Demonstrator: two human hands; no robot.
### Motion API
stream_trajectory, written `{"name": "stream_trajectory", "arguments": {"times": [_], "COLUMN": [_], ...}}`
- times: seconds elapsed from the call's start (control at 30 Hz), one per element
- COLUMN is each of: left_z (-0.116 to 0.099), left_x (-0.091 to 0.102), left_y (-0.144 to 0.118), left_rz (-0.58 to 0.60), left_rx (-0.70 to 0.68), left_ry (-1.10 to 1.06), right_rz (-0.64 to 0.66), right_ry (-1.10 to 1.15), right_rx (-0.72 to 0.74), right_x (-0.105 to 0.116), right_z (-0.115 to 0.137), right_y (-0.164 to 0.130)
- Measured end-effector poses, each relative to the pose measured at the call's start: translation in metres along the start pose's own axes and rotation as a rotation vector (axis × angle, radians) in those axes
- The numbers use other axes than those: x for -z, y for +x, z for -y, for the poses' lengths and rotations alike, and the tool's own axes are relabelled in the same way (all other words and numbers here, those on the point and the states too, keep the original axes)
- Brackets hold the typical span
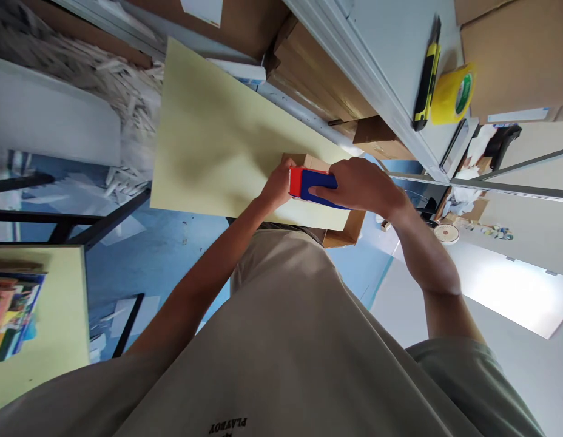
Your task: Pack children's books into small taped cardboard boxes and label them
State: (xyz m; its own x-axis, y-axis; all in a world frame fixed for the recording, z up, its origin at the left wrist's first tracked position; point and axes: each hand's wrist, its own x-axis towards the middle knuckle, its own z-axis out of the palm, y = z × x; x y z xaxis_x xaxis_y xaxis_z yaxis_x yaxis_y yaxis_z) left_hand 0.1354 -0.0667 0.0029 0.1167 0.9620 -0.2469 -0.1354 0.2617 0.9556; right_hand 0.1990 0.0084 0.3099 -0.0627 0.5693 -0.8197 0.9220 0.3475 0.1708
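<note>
My right hand (354, 185) is wrapped round a red-and-blue tape dispenser (318, 181), its thumb lying along the blue side. The red end of the dispenser has a toothed edge and points left, towards my left hand. A small cardboard box (311, 161) sits on the pale yellow tabletop (209, 133), partly hidden behind the dispenser and both hands. My left hand (278, 184) grips the left end of this box, its fingertips mostly out of sight. Whether the dispenser touches the box I cannot tell.
On the grey shelf (381, 36) lie a yellow-and-black utility knife (428, 79) and a roll of yellow tape (452, 96). Cardboard boxes (315, 73) stand behind the tabletop. An open carton (349, 230) is below its right end. Books (13, 309) lie on another table at left.
</note>
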Motion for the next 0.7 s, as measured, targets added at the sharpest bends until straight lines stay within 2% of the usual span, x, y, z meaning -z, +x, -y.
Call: {"name": "stream_trajectory", "arguments": {"times": [0.1,0.17,0.3,0.43,0.57,0.7], "left_z": [0.0,0.0,0.002,0.003,-0.002,-0.008], "left_x": [0.005,0.007,0.009,0.011,0.012,0.012], "left_y": [0.008,0.011,0.014,0.012,0.006,0.002], "left_rz": [0.187,0.216,0.239,0.239,0.222,0.181], "left_rx": [-0.124,-0.176,-0.182,-0.164,-0.125,-0.098], "left_ry": [0.173,0.244,0.323,0.338,0.301,0.299], "right_rz": [0.005,0.023,0.13,0.244,0.234,0.237], "right_ry": [0.025,0.023,0.043,0.125,0.22,0.347], "right_rx": [-0.013,-0.043,-0.085,-0.061,0.001,0.019], "right_x": [0.007,0.011,0.005,-0.017,-0.043,-0.062], "right_z": [-0.018,-0.04,-0.087,-0.112,-0.13,-0.175], "right_y": [0.008,0.013,0.021,0.021,0.011,-0.016]}}
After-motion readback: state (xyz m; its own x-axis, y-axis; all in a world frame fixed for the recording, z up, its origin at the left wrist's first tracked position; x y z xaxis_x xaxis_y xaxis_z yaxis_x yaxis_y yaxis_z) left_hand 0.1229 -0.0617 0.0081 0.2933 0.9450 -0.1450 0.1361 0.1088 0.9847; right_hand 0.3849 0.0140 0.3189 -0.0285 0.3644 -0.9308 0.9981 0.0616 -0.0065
